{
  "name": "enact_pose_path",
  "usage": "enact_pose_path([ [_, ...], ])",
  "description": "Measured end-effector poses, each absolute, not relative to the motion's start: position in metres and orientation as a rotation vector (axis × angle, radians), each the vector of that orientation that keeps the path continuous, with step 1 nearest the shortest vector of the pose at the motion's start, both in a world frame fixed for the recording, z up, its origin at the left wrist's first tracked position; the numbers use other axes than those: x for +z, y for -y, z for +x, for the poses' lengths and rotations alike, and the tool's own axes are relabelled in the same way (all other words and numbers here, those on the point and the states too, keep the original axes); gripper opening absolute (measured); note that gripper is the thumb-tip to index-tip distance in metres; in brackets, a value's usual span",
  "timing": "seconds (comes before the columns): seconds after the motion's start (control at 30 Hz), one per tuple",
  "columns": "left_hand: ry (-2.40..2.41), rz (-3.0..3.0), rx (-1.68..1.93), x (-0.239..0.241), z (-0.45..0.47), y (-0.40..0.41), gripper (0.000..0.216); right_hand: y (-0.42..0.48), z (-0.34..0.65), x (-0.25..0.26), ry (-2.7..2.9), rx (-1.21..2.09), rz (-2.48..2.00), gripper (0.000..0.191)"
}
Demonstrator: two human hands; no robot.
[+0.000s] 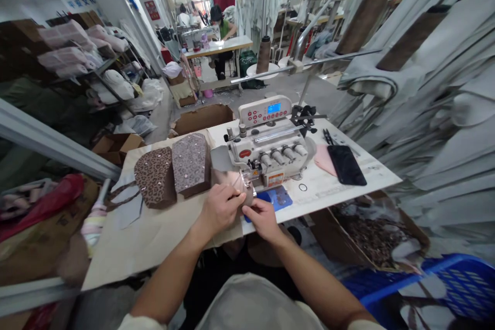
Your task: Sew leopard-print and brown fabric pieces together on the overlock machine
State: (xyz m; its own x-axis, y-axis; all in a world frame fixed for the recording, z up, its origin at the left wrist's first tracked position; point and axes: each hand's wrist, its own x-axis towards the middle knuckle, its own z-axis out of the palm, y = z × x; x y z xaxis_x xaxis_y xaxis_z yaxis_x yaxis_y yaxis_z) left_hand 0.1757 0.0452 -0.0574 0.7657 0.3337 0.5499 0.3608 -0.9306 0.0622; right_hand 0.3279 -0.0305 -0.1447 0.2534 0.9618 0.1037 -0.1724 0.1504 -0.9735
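Observation:
On the table stands a white overlock sewing machine with a lit display panel. A small brownish fabric piece lies at its presser foot, partly hidden by my fingers. My left hand is closed, its fingertips pressed together on the left edge of this fabric. From the front right, my right hand pinches the same fabric between thumb and fingers. Left of the machine sit a stack of grey patterned fabric pieces and a stack of brown leopard-print pieces.
A black phone lies on pink cloth at the right, near black-handled thread snips. Below the table's right edge are a carton of scraps and a blue basket. Thread cones stand behind; another person sews farther back.

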Motion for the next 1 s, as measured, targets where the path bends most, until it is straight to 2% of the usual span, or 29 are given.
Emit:
enact_pose_path([
  [0.43, 0.519, -2.964, -0.725, -0.043, 0.186, -0.046, 0.025, 0.030, 0.315, -0.170, 0.630, 1.001, -0.891, 0.029],
  [0.53, 0.557, -3.022, -0.785, -0.042, 0.181, -0.054, 0.022, 0.030, 0.314, -0.167, 0.609, 1.011, -0.864, 0.030],
  [0.6, 0.714, -3.046, -0.906, -0.046, 0.177, -0.061, 0.024, 0.029, 0.315, -0.165, 0.607, 1.017, -0.867, 0.031],
  [0.7, 1.243, -2.917, -1.237, -0.061, 0.171, -0.070, 0.026, 0.029, 0.315, -0.164, 0.607, 1.028, -0.873, 0.034],
  [0.83, 1.890, -2.810, -1.760, -0.090, 0.160, -0.062, 0.065, 0.030, 0.316, -0.165, 0.615, 1.036, -0.868, 0.033],
  [0.9, 2.015, -2.931, -1.914, -0.101, 0.152, -0.048, 0.079, 0.031, 0.317, -0.166, 0.626, 1.042, -0.884, 0.033],
  [1.0, 2.078, -3.039, -1.998, -0.108, 0.141, -0.026, 0.078, 0.032, 0.317, -0.168, 0.642, 1.044, -0.902, 0.034],
])
